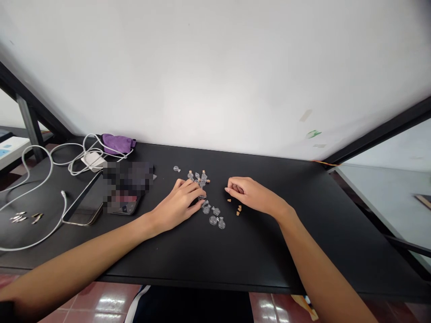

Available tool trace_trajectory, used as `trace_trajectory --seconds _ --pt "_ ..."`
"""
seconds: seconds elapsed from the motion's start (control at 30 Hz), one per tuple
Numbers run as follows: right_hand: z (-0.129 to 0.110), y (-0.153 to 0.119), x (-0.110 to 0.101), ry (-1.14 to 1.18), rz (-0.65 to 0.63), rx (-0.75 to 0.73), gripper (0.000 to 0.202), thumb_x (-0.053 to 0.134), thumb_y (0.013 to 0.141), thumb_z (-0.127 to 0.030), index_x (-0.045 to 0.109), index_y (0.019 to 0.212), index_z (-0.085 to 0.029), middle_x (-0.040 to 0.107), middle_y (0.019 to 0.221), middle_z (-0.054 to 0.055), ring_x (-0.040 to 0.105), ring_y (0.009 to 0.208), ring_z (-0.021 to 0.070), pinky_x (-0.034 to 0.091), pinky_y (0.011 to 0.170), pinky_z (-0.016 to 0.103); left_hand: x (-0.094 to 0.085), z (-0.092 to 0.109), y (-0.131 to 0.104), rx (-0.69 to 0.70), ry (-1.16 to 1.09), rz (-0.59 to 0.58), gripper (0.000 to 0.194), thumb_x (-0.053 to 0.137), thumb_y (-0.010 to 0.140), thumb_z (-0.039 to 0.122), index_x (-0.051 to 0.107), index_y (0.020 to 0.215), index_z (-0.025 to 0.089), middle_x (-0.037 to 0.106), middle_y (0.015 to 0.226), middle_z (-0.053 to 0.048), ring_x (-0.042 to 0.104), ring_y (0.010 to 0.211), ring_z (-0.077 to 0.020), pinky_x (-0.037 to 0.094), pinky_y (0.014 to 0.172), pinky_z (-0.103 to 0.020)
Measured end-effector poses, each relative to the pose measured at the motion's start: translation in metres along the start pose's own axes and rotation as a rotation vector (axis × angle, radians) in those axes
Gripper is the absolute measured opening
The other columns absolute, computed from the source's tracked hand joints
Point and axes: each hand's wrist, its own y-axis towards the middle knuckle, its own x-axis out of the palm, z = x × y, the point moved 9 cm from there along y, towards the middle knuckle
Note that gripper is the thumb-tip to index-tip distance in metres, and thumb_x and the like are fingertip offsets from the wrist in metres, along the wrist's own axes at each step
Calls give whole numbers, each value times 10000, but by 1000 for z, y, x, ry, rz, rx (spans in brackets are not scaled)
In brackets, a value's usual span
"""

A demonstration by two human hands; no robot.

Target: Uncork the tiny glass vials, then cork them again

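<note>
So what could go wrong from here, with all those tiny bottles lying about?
Mainly two things, I'd guess. The left hand is right among the small clear bottles, so a careless nudge could scatter them or knock the corked ones just beyond its fingers. And the loose corks lie close below the curled right hand; being so small, they might get brushed away and lost.

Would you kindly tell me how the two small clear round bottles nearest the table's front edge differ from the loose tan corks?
The small clear round bottles are see-through; the loose tan corks are opaque. Each bottle has a bulging body and narrow neck, while each cork is a stubby plug. The bottles are larger than the corks. Both lie on the black tabletop.
</note>
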Motion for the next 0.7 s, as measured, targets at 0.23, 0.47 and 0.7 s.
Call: trace_trajectory --seconds 0.23,0.47,0.7 --pt "-1 0 -1 -11 3 -3 360 496 1041 -476 509 780 -228 528 708 -21 450 622 149 341 580 286 3 8 0 42 -18 -34 109 541 1071 226 630 1133 212 676 1055 -37 597 1051 -209 370 956 -377" --pt "1 0 0 -2 6 -23 352 519 1026 -478 503 776 -231 507 684 -23 428 612 153 325 559 288 6 13 -1 98 -38 -85 128 526 1078 233 629 1153 226 678 1051 -44 592 1057 -218 394 921 -382" --pt "0 0 0 -7 2 -26 341 539 1019 -458 487 768 -232 494 680 -30 412 609 148 323 559 291 9 18 -3 138 -71 -102 135 539 1072 227 646 1154 219 676 1057 -49 592 1078 -218 397 975 -389"
